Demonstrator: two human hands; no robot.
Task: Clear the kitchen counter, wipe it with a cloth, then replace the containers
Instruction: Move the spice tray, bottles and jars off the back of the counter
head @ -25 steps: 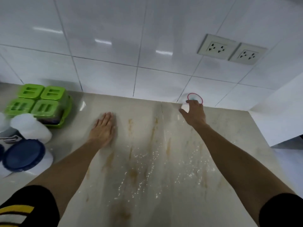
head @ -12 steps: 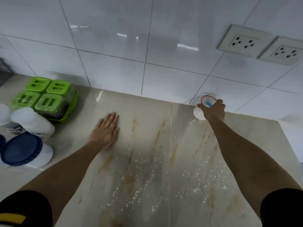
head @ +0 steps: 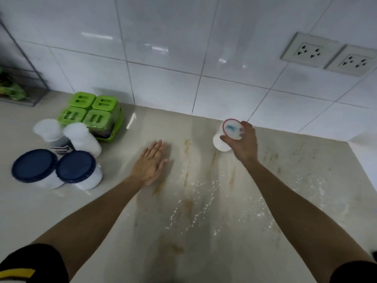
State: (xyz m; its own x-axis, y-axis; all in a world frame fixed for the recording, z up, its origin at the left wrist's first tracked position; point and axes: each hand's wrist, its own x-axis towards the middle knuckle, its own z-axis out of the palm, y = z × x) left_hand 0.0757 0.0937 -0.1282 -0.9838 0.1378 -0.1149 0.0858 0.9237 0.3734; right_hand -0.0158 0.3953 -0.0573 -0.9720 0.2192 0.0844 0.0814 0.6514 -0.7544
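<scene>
Black short sleeves [head: 30, 262], yellow marking [head: 16, 273]

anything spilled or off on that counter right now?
Yes. White grains lie scattered across the counter between the arms, over brownish streaks. The right hand grips a tilted red-rimmed container. The left hand rests flat on the counter.

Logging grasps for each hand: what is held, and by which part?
Right hand grips the white container around its red-rimmed lid end. Left hand holds nothing, flat on the counter.
</scene>
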